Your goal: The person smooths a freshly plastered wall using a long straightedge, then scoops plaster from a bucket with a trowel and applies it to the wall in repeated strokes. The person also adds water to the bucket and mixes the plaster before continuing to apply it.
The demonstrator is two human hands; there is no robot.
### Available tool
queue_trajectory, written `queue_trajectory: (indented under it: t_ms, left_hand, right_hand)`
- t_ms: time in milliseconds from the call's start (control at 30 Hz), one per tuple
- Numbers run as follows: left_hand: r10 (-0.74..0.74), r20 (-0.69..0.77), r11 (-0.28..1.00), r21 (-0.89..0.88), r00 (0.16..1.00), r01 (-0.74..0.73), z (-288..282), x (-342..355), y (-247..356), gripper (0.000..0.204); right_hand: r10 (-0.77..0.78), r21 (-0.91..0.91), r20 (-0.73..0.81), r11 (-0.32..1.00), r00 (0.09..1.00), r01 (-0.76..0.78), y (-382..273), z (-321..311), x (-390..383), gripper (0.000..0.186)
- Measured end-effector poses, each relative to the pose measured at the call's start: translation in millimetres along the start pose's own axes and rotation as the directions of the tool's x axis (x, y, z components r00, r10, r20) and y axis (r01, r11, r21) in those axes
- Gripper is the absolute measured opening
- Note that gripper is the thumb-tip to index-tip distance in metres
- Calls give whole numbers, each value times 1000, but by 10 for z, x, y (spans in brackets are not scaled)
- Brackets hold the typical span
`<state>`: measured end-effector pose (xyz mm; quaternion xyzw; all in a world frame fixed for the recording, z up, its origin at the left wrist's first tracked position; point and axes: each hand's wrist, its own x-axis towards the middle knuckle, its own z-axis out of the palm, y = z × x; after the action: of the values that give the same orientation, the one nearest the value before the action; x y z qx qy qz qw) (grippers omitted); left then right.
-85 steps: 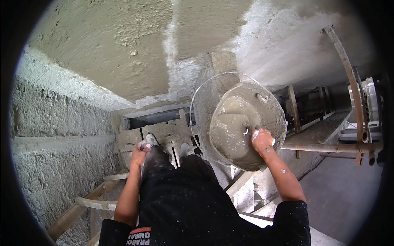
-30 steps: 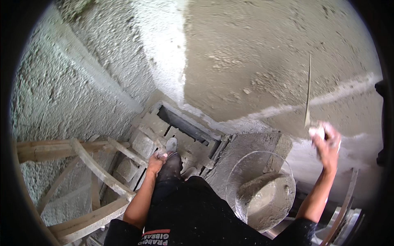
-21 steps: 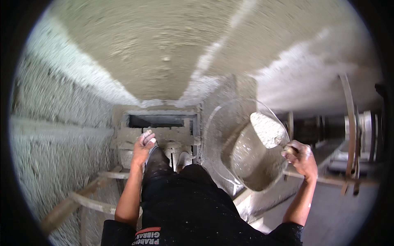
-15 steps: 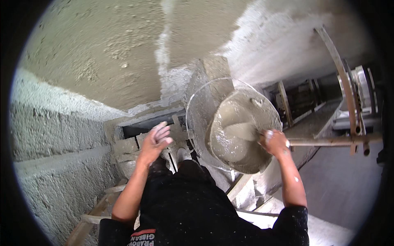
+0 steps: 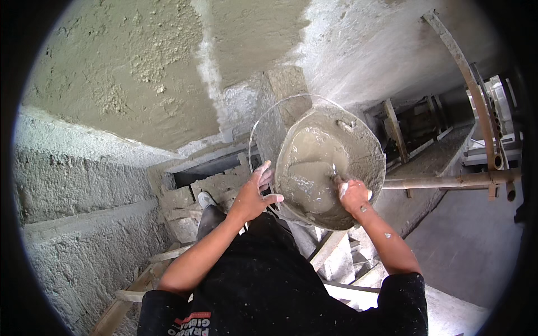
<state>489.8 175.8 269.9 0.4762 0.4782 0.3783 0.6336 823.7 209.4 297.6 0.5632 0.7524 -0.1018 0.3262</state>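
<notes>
A bucket [image 5: 367, 151] of wet grey mortar [image 5: 328, 143] tilts in front of me, its thin wire handle [image 5: 251, 126] looping out to the left. My right hand [image 5: 355, 197] is inside the bucket, closed around the handle of a trowel. The mortar-coated trowel blade [image 5: 305, 178] lies flat on the mortar and points left. At the bucket's near left rim is my left hand [image 5: 256, 195], thumb and fingers apart with nothing between them. Whether its fingertips touch the rim is hard to tell. Mortar smears both hands.
Fresh plaster covers part of the wall [image 5: 162, 61] ahead; a rough wall [image 5: 84, 190] stands at left. A bamboo pole [image 5: 443, 182] runs right of the bucket, crossed by an upright wooden strip [image 5: 465, 73]. A wooden ladder-like frame [image 5: 131, 295] lies lower left. Rubble surrounds my feet.
My left hand has moved right to the bucket's rim. My right hand has shifted left with the trowel, whose blade now lies lower and further left in the mortar. One foot has stepped left.
</notes>
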Motion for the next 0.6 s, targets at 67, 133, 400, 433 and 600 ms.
queue_trajectory:
  t_ms: [67,133,400,433,600]
  left_hand:
    - [1,-10,1000,7,1000,-1,8,14,-16,105]
    - [-11,-25,1000,-8,1000,11,23,11,-16,106]
    - [-37,-49,998,39,998,39,32,-24,-6,108]
    - [-42,-36,999,29,998,43,18,-27,-14,108]
    - [-126,-55,979,-166,991,115,-222,-127,-148,103]
  right_hand:
    - [-68,-34,-21,997,997,67,-83,35,3,37]
    - [-127,-59,24,990,992,128,-180,130,-68,38]
    - [-254,416,36,883,967,217,-62,100,-37,43]
    - [-275,498,27,837,961,226,-12,-4,-17,44]
    - [-168,676,205,736,964,-16,170,-744,-269,42]
